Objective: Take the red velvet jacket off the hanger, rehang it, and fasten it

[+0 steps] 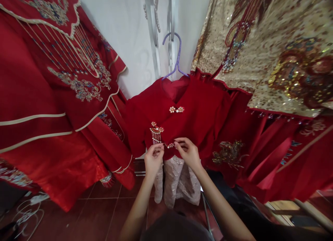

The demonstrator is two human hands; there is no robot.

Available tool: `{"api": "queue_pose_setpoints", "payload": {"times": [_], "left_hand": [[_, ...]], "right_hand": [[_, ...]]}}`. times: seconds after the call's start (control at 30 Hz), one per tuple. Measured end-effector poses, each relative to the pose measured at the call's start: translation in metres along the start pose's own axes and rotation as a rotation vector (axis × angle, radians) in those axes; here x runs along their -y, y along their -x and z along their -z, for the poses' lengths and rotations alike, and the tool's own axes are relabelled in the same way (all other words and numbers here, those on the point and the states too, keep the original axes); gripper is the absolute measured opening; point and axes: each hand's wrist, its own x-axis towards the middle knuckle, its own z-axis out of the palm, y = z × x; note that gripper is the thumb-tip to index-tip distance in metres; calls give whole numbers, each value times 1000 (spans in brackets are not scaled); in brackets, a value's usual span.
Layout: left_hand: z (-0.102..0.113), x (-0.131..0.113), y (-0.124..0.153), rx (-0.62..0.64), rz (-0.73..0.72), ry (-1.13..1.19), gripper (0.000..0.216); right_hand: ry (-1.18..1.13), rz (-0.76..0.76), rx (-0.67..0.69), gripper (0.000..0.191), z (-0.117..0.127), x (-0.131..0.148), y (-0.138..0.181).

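I see left hand and right hand, fingers pinched at the beaded clasp above the hem of the red jacket, hold unclear, tasselled brooch half-hidden, cut-off red gown and gold garment flanking.

left hand: is showing bare, with slim fingers
right hand: is showing bare, slim-fingered too
forearms: are looking slender, showing bare
dark shape: is looking like clothing, blurring too much to tell
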Motion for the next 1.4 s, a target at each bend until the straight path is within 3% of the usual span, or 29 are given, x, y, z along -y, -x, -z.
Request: {"api": "queue_pose_setpoints", "payload": {"times": [0.1, 0.17, 0.3, 0.47, 0.57, 0.87, 1.4], "left_hand": [[9, 1, 0, -168, -21, 11, 20], [14, 1, -2, -200, -27, 17, 21], [12, -4, -3, -143, -48, -10, 19], [-4, -6, 3, 86, -118, -116, 18], [-8, -3, 6, 138, -120, -77, 20], [-9, 9, 0, 106, -93, -75, 19], [-10, -5, 0, 37, -54, -42, 19]], "right_hand": [[-104, -51, -131, 27, 13, 9, 4], [-125, -64, -179, 28, 19, 16, 8], [-68, -67, -118, 26, 16, 17, 14], [95, -4, -6, 27, -1, -4, 13], [95, 8, 60, 29, -8, -15, 12], [7, 13, 81, 18, -14, -15, 4], [-84, -69, 134, 25, -12, -13, -2]]}}
